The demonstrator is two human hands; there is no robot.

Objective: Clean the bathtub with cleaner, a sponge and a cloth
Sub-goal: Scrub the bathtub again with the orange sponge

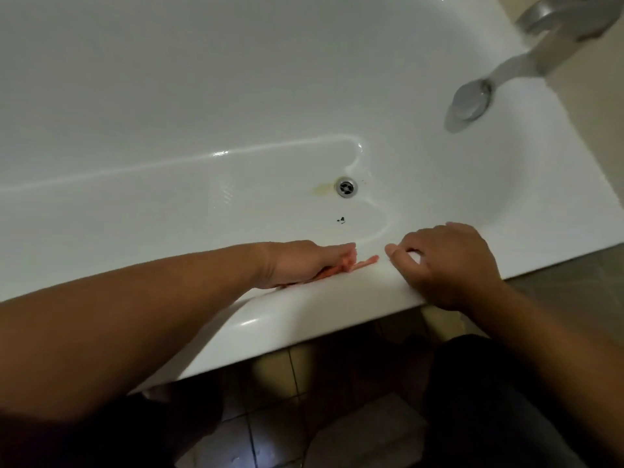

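A white bathtub (202, 113) fills the head view, its near rim (320, 309) running across the middle. My left hand (304, 261) reaches over the rim to the near inner wall and holds an orange-pink cloth or sponge (363, 263) against it; only a strip of it shows past my fingers. On the rim to the right, my right hand (445, 261) rests with its fingers curled over the inner edge, holding nothing. A thin trail of water curves across the tub floor to the metal drain (346, 187).
A yellowish stain (322, 189) lies left of the drain and small dark specks (341, 220) sit in front of it. A grey tap spout (472, 99) hangs over the tub's right end. Tiled floor (270, 444) and my dark trouser leg (472, 400) are below the rim.
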